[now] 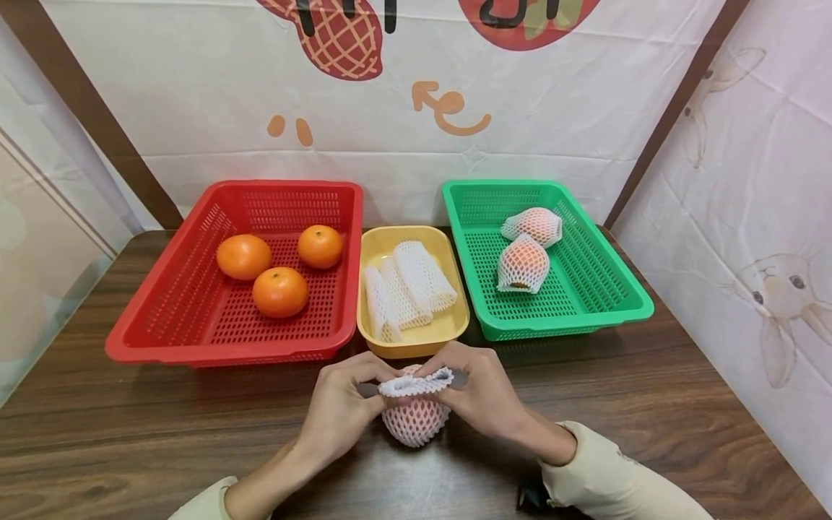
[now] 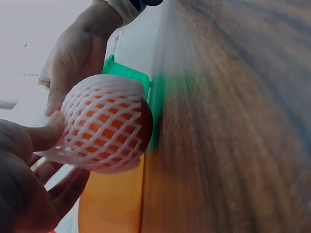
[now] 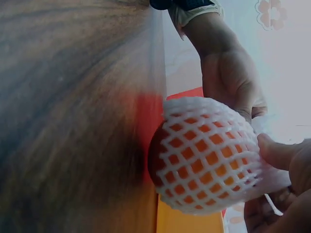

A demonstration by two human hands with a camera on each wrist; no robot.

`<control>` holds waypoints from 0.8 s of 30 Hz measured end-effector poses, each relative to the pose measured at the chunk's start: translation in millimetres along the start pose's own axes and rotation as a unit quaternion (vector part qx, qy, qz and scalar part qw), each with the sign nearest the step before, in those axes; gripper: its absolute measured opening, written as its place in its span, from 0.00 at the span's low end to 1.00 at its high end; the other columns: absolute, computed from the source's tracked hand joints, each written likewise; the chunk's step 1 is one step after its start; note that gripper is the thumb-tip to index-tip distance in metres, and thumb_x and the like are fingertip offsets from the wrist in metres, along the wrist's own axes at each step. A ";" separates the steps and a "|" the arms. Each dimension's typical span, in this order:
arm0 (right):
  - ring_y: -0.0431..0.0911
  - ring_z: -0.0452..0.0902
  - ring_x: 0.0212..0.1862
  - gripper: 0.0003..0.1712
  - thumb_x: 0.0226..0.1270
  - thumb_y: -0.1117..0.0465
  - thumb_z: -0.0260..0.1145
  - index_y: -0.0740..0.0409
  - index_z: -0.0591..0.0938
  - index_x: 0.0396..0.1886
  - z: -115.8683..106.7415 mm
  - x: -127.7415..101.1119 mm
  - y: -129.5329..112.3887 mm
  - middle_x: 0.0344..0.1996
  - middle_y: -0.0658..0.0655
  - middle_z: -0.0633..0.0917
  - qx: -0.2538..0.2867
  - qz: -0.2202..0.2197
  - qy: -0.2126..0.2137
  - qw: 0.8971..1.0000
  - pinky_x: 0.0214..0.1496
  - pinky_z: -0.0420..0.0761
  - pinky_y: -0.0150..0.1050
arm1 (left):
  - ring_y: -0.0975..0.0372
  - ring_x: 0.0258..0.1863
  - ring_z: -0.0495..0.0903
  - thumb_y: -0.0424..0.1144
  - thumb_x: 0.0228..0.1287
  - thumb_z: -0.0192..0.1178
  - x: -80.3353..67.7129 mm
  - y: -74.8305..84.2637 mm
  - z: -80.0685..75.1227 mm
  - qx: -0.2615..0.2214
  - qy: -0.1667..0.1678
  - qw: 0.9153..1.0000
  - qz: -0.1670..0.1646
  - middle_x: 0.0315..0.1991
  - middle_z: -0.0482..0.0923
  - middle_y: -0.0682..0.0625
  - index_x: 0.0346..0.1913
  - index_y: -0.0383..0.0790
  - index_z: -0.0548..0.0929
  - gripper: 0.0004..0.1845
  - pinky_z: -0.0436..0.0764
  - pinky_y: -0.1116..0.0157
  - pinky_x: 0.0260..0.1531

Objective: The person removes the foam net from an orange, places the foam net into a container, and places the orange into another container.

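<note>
Left hand (image 1: 338,412) and right hand (image 1: 484,393) both pinch the foam net (image 1: 416,383) (white mesh) around the orange (image 2: 146,124) on the table (image 1: 650,404).

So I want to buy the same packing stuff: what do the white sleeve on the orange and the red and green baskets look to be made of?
The white sleeve looks like soft foam netting: matt, puffy strands in a diamond mesh that stretches round the fruit, orange showing through the holes. The red basket and the green basket look like moulded plastic: smooth, slightly glossy rims, with perforated walls and floors.
</note>
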State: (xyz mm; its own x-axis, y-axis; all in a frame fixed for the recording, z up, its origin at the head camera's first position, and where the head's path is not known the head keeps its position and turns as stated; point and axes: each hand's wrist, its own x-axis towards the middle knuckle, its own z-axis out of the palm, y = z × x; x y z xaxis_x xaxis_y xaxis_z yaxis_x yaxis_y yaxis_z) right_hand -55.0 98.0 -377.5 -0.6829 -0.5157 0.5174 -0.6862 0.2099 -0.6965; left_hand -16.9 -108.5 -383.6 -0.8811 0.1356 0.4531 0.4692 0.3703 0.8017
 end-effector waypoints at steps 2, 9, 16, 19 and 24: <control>0.40 0.79 0.41 0.15 0.51 0.66 0.76 0.49 0.85 0.38 -1.4 1.5 0.4 0.37 0.44 0.85 0.000 0.022 -0.016 1.000 0.43 0.79 0.39 | 0.67 0.32 0.80 0.15 0.35 0.67 -0.1 0.1 -0.1 0.002 0.014 1.000 0.007 0.30 0.81 0.62 0.25 0.49 0.87 0.22 0.80 0.66 0.25; 0.38 0.76 0.49 0.25 0.49 0.49 0.77 0.46 0.82 0.49 -3.0 2.8 1.4 0.44 0.39 0.82 -0.024 0.085 -0.077 0.993 0.52 0.75 0.38 | 0.66 0.28 0.79 0.14 0.32 0.64 -0.4 -1.9 -0.5 0.020 0.058 0.997 0.040 0.27 0.81 0.61 0.24 0.50 0.85 0.23 0.77 0.68 0.24; 0.35 0.80 0.43 0.16 0.48 0.59 0.78 0.48 0.88 0.40 -2.3 3.2 -3.4 0.38 0.37 0.85 -0.017 0.135 -0.048 0.990 0.45 0.79 0.36 | 0.65 0.26 0.78 0.15 0.32 0.67 -1.4 -4.9 1.5 0.028 0.083 0.993 0.072 0.25 0.81 0.60 0.23 0.50 0.84 0.22 0.76 0.71 0.25; 0.36 0.81 0.37 0.15 0.47 0.70 0.77 0.51 0.89 0.36 -2.6 2.2 -4.3 0.33 0.43 0.86 -0.011 0.140 -0.025 0.990 0.38 0.81 0.34 | 0.67 0.24 0.75 0.15 0.32 0.67 -1.5 -3.3 1.7 0.024 0.070 0.996 0.059 0.25 0.80 0.61 0.23 0.50 0.84 0.23 0.74 0.71 0.21; 0.36 0.80 0.33 0.15 0.44 0.75 0.76 0.54 0.88 0.30 -2.4 0.1 -2.9 0.30 0.46 0.87 -0.036 0.102 0.010 0.994 0.33 0.81 0.32 | 0.67 0.30 0.77 0.29 0.44 0.75 -0.2 -1.0 1.0 0.010 0.004 1.000 -0.012 0.31 0.79 0.64 0.29 0.52 0.84 0.14 0.78 0.67 0.27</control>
State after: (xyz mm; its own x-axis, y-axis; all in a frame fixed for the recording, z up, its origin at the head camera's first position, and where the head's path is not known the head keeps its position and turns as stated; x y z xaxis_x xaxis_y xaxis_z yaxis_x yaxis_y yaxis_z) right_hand -53.7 99.3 -374.3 -0.8146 -0.4392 0.3789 -0.5481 0.3688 -0.7507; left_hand -17.2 -108.0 -384.8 -0.8913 0.1196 0.4375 0.4472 0.3918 0.8040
